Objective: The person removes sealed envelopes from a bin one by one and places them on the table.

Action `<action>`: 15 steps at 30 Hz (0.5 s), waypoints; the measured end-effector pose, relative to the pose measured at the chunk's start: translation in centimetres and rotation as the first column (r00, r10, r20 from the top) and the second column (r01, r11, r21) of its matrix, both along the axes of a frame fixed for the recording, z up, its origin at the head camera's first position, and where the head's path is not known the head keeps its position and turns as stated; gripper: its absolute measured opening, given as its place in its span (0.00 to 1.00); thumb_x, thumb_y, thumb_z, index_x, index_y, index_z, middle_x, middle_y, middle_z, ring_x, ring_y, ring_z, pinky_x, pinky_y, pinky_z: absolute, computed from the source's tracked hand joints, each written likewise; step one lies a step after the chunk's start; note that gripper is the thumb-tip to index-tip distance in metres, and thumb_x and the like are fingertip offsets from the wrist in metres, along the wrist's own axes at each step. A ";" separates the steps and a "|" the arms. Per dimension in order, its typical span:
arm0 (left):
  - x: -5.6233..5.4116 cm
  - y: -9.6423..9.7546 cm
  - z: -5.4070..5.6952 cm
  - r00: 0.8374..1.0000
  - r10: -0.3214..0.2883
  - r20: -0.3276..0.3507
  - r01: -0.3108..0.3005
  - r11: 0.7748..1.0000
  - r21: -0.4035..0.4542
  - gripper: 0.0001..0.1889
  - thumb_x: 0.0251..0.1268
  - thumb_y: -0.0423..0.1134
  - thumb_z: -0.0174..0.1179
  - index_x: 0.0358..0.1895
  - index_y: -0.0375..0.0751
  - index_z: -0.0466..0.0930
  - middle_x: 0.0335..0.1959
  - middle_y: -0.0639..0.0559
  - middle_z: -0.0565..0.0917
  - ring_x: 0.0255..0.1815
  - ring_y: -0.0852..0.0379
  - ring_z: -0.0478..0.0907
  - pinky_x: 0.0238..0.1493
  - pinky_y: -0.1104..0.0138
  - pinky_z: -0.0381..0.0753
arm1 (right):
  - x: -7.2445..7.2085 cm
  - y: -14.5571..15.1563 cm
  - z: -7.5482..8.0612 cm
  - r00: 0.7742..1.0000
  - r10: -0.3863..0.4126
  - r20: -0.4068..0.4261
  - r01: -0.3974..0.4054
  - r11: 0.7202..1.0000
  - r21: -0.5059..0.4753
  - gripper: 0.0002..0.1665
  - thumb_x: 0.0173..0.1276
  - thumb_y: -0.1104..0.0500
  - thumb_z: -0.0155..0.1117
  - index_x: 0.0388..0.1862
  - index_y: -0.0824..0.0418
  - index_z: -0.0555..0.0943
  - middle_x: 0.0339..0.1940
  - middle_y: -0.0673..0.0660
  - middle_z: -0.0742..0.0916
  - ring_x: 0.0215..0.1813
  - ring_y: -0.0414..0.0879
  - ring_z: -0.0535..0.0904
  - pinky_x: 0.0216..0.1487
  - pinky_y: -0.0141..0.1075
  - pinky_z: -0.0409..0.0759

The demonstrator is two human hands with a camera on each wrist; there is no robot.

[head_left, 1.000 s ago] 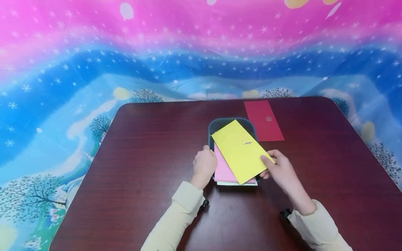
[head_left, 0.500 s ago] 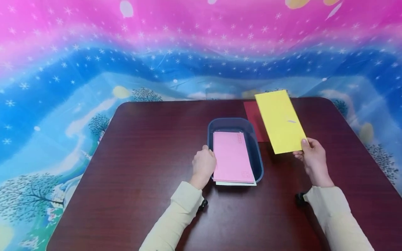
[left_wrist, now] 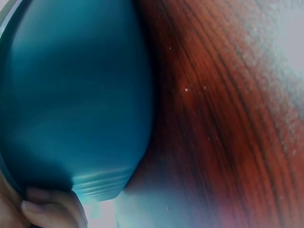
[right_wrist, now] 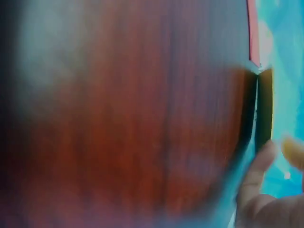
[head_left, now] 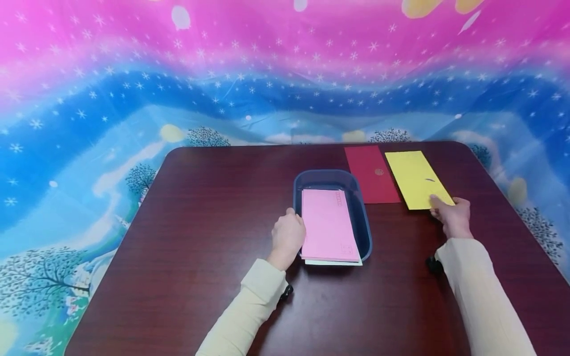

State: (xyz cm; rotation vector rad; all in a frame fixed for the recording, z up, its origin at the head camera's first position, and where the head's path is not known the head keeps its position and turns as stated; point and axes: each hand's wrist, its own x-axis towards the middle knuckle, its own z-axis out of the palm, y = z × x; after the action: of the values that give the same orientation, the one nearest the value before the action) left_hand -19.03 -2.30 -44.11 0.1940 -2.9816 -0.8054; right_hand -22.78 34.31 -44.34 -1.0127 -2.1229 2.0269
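"Two grips, then: what was on the left?"

"My left hand (head_left: 288, 236) was curled round the rim of the blue bin (head_left: 329, 178), at the bin's nine o'clock. Inside lay the pink envelopes (head_left: 327, 222), with a pale sheet (head_left: 331, 263) beneath them poking past the rim at six o'clock. I reckoned a careless tug there could have tipped or slid the stack."

"And further right?"

"The red envelope (head_left: 373, 178) lay on the table (head_left: 213, 222) at the bin's one o'clock. The yellow envelope (head_left: 415, 178) was beyond it at two o'clock, just beside the red. My right hand (head_left: 453, 216) pinched it at its own five o'clock corner, thumb on top; the near end looked off the table, but I couldn't tell whether the far end touched down."

"What could have spoiled that?"

"Drift, mostly. Had my wrist swung toward nine o'clock, the yellow edge could have ridden onto the red one or pushed it askew. And pulling back before my fingers loosened would probably have dragged it toward me."
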 end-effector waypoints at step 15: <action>0.0 0.0 -0.1 1.000 0.003 -0.005 -0.003 1.000 -0.020 0.13 0.72 0.41 0.45 0.37 0.35 0.74 0.29 0.36 0.86 0.31 0.40 0.85 0.28 0.53 0.80 | -1.9 -1.2 0.3 0.933 0.100 0.347 -0.263 0.845 0.466 0.53 0.64 0.50 0.58 0.70 0.76 0.39 0.69 0.82 0.56 0.72 0.72 0.54 0.71 0.57 0.59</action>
State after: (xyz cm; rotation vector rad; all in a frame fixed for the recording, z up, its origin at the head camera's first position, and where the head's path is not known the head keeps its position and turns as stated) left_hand -19.03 -2.28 -44.24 0.1954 -2.9828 -0.7749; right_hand -24.67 33.07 -44.00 -1.1190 -2.7987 1.2819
